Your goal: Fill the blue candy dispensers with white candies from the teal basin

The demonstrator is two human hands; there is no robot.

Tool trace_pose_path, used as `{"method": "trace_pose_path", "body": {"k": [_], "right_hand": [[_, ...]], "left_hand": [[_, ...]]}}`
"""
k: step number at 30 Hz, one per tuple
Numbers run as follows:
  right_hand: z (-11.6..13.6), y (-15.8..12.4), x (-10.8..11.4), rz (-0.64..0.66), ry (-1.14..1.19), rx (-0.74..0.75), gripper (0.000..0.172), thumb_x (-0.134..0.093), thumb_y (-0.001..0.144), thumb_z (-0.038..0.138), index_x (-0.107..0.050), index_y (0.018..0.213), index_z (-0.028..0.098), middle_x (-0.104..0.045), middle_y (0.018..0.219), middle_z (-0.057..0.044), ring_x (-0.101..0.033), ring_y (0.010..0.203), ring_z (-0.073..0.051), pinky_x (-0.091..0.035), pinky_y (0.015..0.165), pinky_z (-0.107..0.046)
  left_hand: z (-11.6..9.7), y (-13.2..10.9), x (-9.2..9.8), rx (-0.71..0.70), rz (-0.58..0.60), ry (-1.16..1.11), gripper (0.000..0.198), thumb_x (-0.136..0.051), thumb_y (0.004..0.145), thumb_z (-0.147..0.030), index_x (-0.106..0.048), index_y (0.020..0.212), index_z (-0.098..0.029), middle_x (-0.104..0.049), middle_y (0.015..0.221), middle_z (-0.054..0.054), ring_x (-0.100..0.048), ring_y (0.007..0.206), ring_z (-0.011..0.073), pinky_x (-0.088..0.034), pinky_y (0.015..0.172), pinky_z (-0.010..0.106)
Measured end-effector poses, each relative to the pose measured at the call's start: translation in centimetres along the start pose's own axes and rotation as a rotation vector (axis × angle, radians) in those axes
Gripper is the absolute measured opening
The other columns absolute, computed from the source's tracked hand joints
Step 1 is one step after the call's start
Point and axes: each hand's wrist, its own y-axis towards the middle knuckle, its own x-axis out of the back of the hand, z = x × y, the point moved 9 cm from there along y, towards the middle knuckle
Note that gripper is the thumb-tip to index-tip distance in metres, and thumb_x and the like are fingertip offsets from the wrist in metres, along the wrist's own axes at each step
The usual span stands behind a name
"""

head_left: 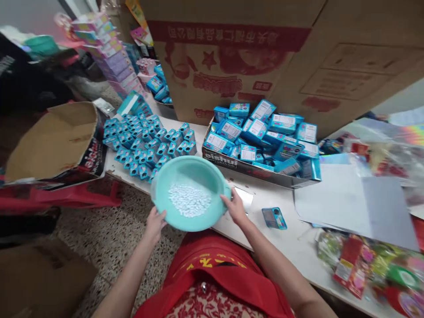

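I hold a teal plastic basin (172, 176) with both hands above the near edge of the white table (291, 238). A heap of small white pellets (189, 200) lies in its bottom. My left hand (155, 223) grips the basin's near-left rim. On the right rim my right hand (233, 206) is closed. Just past the basin stand several small open blue boxes (149, 143) in rows. A single blue box (274, 217) lies flat on the table to the right of my right hand.
A shallow cardboard tray (251, 170) heaped with blue boxes sits behind the basin. A big brown carton (265, 57) rises at the back. An empty open carton (56, 137) lies left. White sheets (347, 198) and bright packets (361, 265) cover the right.
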Motion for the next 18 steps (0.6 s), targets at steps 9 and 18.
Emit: {"method": "trace_pose_path", "body": {"k": [9, 18], "right_hand": [[-2.4, 2.1, 2.7, 0.120, 0.030, -0.076, 0.040, -0.066, 0.067, 0.051, -0.050, 0.087, 0.021, -0.057, 0.083, 0.000, -0.050, 0.073, -0.016, -0.044, 0.062, -0.028], [-3.1, 2.9, 2.9, 0.103, -0.021, -0.097, 0.037, -0.064, 0.069, 0.052, -0.047, 0.080, 0.021, -0.048, 0.069, 0.004, -0.044, 0.065, -0.015, -0.039, 0.058, -0.027]], "left_hand": [[0.7, -0.3, -3.1, 0.033, 0.045, 0.157, 0.032, -0.062, 0.067, -0.023, -0.054, 0.098, -0.019, -0.065, 0.086, 0.004, -0.059, 0.063, 0.0141, -0.051, 0.059, 0.031], [-7.0, -2.0, -9.4, -0.756, -0.132, 1.047, 0.039, -0.047, 0.086, -0.026, -0.050, 0.123, -0.016, -0.049, 0.131, 0.015, -0.039, 0.125, 0.0279, -0.028, 0.107, 0.043]]}}
